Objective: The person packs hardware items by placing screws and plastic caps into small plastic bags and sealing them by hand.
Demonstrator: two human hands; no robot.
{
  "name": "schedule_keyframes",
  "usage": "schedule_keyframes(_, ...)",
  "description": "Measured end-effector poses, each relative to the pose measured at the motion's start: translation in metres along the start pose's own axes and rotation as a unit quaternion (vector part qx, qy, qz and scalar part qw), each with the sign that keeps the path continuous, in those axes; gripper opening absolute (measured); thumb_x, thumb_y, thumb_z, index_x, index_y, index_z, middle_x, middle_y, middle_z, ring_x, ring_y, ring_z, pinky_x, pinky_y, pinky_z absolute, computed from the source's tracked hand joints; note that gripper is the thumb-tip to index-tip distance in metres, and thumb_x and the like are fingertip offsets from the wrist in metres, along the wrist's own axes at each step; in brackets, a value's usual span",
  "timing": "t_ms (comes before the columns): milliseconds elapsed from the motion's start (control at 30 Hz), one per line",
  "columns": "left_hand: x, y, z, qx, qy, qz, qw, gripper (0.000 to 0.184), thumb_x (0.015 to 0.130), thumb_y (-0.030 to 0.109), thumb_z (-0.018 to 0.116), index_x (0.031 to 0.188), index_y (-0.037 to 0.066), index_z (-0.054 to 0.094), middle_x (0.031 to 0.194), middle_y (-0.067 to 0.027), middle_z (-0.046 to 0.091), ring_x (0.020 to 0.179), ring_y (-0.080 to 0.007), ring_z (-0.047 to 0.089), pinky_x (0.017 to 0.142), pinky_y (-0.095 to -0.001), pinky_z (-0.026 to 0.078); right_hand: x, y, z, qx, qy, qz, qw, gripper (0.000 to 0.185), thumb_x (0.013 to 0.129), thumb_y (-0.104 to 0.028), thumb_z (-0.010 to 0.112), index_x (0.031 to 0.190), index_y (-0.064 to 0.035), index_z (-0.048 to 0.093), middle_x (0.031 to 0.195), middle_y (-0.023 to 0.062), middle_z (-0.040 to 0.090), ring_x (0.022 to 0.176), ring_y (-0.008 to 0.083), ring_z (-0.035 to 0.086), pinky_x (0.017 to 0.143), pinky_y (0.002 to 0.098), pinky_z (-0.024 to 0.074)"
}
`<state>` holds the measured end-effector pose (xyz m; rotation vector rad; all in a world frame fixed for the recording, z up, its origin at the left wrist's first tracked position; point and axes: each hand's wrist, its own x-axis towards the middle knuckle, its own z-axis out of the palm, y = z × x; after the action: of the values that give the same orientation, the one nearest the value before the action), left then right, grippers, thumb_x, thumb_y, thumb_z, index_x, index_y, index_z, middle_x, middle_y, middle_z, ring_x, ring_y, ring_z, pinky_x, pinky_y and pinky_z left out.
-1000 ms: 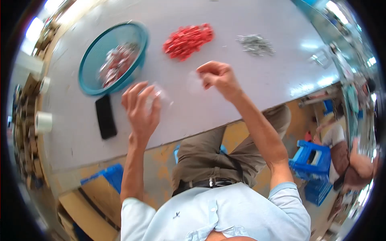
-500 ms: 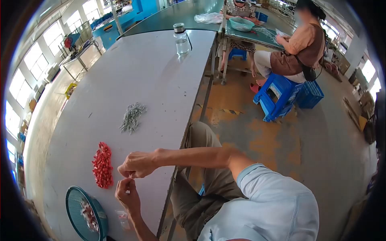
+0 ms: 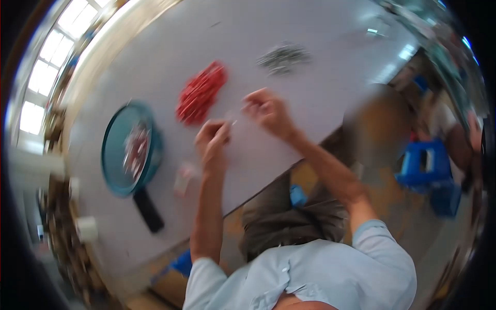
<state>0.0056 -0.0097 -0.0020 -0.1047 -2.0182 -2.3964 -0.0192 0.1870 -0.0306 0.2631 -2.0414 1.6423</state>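
My left hand (image 3: 213, 138) is pinched over the table, just below a pile of red pieces (image 3: 201, 93). A small clear or whitish bit shows at its fingertips, too blurred to name. My right hand (image 3: 266, 111) is raised to the right of it, with its fingers curled and smeared by motion; whether it holds anything is unclear. Above my right hand lies a pile of thin grey metal pieces (image 3: 284, 58). A small clear packet with something reddish inside (image 3: 185, 179) lies on the table left of my left forearm.
A teal basket (image 3: 154, 155) at the left holds red and clear packets (image 3: 136, 150). A black phone (image 3: 148, 211) lies beside it on the grey table (image 3: 124, 235). On the right, a person (image 3: 457, 139) sits near a blue stool (image 3: 424, 164).
The view swung toward the other table and back. My hands came together at the fingertips and are now apart. A packet now lies on the table left of my left forearm.
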Motion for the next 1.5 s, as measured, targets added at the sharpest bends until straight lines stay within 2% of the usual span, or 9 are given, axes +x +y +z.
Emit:
schedule_keyframes(133, 0.001, 0.002, 0.001, 0.02, 0.067, -0.037, 0.997, 0.013, 0.091, 0.01, 0.079, 0.087, 0.002, 0.069, 0.076, 0.0003, 0.064, 0.066, -0.0065, 0.054, 0.061, -0.0225, 0.042, -0.005, -0.043, 0.009, 0.008, -0.082, 0.041, 0.996, 0.013, 0.092, -0.012, 0.08, 0.099, -0.002, 0.076, 0.087, 0.0065, 0.073, 0.07, 0.0095, 0.065, 0.063, 0.0283, 0.0539)
schedule_keyframes(333, 0.004, -0.009, 0.004, 0.006, 0.047, -0.007, 0.999, 0.014, 0.092, 0.007, 0.081, 0.088, 0.003, 0.068, 0.08, -0.0002, 0.069, 0.071, -0.0046, 0.059, 0.063, -0.0229, 0.048, -0.002, -0.04, 0.018, 0.089, -0.136, 0.139, 0.977, 0.015, 0.094, -0.014, 0.076, 0.099, 0.0007, 0.076, 0.083, 0.0069, 0.076, 0.071, 0.0101, 0.069, 0.062, 0.0257, 0.0554)
schedule_keyframes(600, 0.001, -0.007, 0.016, 0.168, 0.016, 0.029, 0.985, 0.007, 0.093, -0.002, 0.076, 0.092, 0.001, 0.071, 0.087, -0.0034, 0.073, 0.081, -0.0075, 0.068, 0.074, -0.0227, 0.054, 0.002, -0.031, 0.009, 0.143, -0.141, 0.226, 0.953, 0.015, 0.093, -0.009, 0.067, 0.095, 0.0029, 0.075, 0.081, 0.0082, 0.075, 0.067, 0.0099, 0.069, 0.06, 0.0261, 0.0583)
schedule_keyframes(900, 0.003, -0.001, 0.012, 0.038, -0.021, -0.061, 0.997, 0.005, 0.093, -0.001, 0.075, 0.096, 0.001, 0.072, 0.085, -0.0026, 0.071, 0.074, -0.0069, 0.059, 0.068, -0.0231, 0.048, 0.003, -0.028, 0.002, 0.192, -0.177, 0.253, 0.932, 0.011, 0.092, -0.007, 0.064, 0.093, 0.0017, 0.072, 0.08, 0.0058, 0.071, 0.07, 0.0098, 0.068, 0.065, 0.0257, 0.0597)
schedule_keyframes(1000, 0.003, -0.001, 0.011, -0.001, -0.011, -0.069, 0.998, 0.006, 0.093, -0.001, 0.073, 0.097, 0.002, 0.071, 0.085, 0.0, 0.068, 0.077, -0.0063, 0.058, 0.068, -0.0233, 0.047, 0.001, -0.033, 0.005, 0.182, -0.163, 0.242, 0.939, 0.01, 0.091, -0.006, 0.065, 0.09, 0.0013, 0.071, 0.08, 0.0033, 0.07, 0.069, 0.0088, 0.066, 0.063, 0.0259, 0.0572)
schedule_keyframes(1067, 0.001, -0.005, 0.015, 0.024, 0.005, -0.045, 0.999, 0.006, 0.094, -0.001, 0.073, 0.098, 0.002, 0.07, 0.087, 0.0009, 0.066, 0.077, -0.0061, 0.057, 0.068, -0.0236, 0.047, -0.004, -0.033, 0.009, 0.016, -0.118, 0.135, 0.984, 0.011, 0.085, -0.007, 0.066, 0.091, 0.0008, 0.071, 0.075, 0.0091, 0.071, 0.066, 0.0127, 0.068, 0.06, 0.0316, 0.0561)
schedule_keyframes(1100, 0.0, -0.007, 0.017, 0.049, 0.019, -0.021, 0.998, 0.006, 0.095, -0.001, 0.072, 0.098, 0.002, 0.069, 0.088, 0.0018, 0.064, 0.078, -0.0059, 0.056, 0.068, -0.0239, 0.047, -0.006, -0.033, 0.012, 0.016, -0.121, 0.134, 0.984, 0.011, 0.085, -0.007, 0.066, 0.091, 0.0008, 0.071, 0.075, 0.0091, 0.071, 0.066, 0.0127, 0.068, 0.06, 0.0316, 0.0561)
schedule_keyframes(1300, 0.001, -0.013, 0.024, 0.213, 0.108, 0.149, 0.96, 0.006, 0.094, 0.0, 0.07, 0.097, 0.003, 0.066, 0.081, -0.0015, 0.062, 0.072, -0.0102, 0.057, 0.067, -0.0266, 0.047, -0.013, -0.04, 0.017, -0.103, -0.088, 0.005, 0.991, 0.008, 0.079, -0.009, 0.072, 0.083, -0.0048, 0.067, 0.08, 0.0123, 0.068, 0.07, 0.0326, 0.068, 0.063, 0.0419, 0.0546)
schedule_keyframes(1500, -0.003, -0.01, 0.029, 0.249, 0.071, 0.131, 0.957, 0.008, 0.098, 0.002, 0.069, 0.1, 0.002, 0.061, 0.08, -0.0044, 0.065, 0.07, -0.0104, 0.061, 0.063, -0.0288, 0.05, -0.015, -0.042, 0.012, -0.105, -0.078, -0.002, 0.991, 0.007, 0.081, -0.01, 0.071, 0.084, -0.0043, 0.067, 0.08, 0.0115, 0.069, 0.069, 0.0306, 0.069, 0.063, 0.0414, 0.0553)
